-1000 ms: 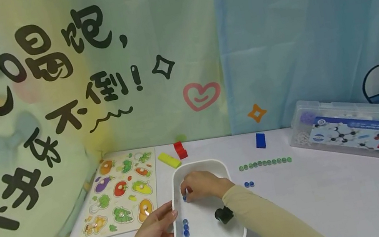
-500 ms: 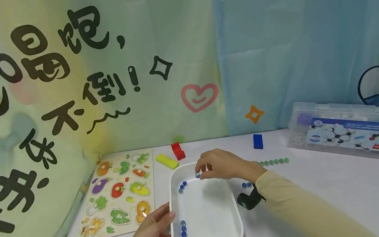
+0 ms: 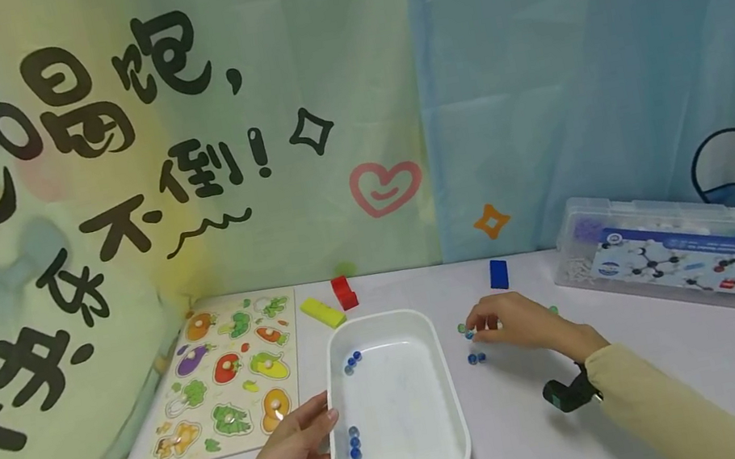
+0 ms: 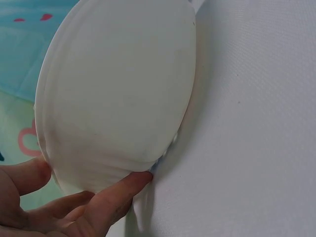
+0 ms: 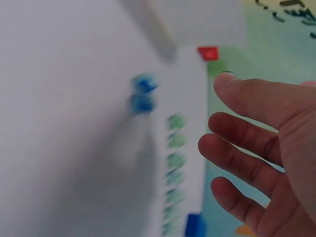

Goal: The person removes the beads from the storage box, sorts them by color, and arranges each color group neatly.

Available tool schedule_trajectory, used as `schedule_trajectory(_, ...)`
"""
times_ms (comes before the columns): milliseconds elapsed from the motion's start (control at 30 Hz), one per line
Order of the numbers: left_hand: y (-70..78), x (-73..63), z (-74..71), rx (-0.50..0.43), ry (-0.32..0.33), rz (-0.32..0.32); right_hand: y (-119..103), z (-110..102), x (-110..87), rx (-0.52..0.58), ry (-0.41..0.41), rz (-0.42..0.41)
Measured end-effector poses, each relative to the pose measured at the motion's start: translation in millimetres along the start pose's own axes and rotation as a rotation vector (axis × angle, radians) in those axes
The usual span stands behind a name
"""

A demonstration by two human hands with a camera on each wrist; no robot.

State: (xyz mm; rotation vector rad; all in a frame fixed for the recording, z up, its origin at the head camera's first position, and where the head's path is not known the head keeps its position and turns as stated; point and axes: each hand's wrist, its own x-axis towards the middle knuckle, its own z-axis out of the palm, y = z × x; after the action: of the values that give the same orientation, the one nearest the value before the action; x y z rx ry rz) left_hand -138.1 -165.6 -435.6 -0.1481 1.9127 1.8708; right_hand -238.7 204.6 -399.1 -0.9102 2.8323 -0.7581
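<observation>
Left hand (image 3: 295,449) grips the tray (image 3: 400,412) by its side; right hand (image 3: 521,327), near the green beads (image 5: 176,161) over the desk (image 3: 696,335), seemingly pinches a blue bead (image 3: 469,335).

Room above tray (image 3: 401,420); walls (image 3: 458,402) bar low sweep

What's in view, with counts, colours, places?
Table: 1, white, foreground
Tray: 1, white, centre
Tray beads: 8, blue, left side
Table beads: 2, blue, tray's right
Held bead: 1, blue, beyond those
Green beads: at least 7, green, row behind
Blocks: 4, yellow, red, blue at back, pink near left
Puzzle board: 1, cream, left
Box: 1, clear, right
Backdrop: 1, green-blue, behind
Sleeve: 1, beige, lower right
Wrist device: 1, black, by sleeve
Left hand: 1, bare, gripping tray
Right hand: 1, bare, pinching bead
</observation>
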Motion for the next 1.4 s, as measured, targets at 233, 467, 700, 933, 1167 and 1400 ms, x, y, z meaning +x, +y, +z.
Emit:
schedule_trajectory(233,1.1,-0.4,0.1,0.004,0.008,-0.018,26,17,-19.5,-0.030,0.031,0.030)
schedule_trajectory(467,1.3,-0.6,-0.3,0.006,0.008,-0.015,32,25,-27.5,-0.009,0.040,0.059)
schedule_trajectory(700,1.7,-1.2,-0.2,0.000,0.001,-0.014,35,32,-28.7,-0.044,0.068,0.044)
schedule_trajectory(933,1.2,-1.4,-0.1,0.000,0.004,-0.017,34,34,-29.8,-0.052,0.068,0.052)
schedule_trajectory(1167,1.6,-1.2,0.4,-0.001,-0.004,-0.012,35,33,-30.5,-0.052,0.052,0.065)
schedule_trajectory(1400,1.4,-1.1,0.3,0.001,0.001,-0.009,28,23,-27.9,-0.017,0.024,0.119)
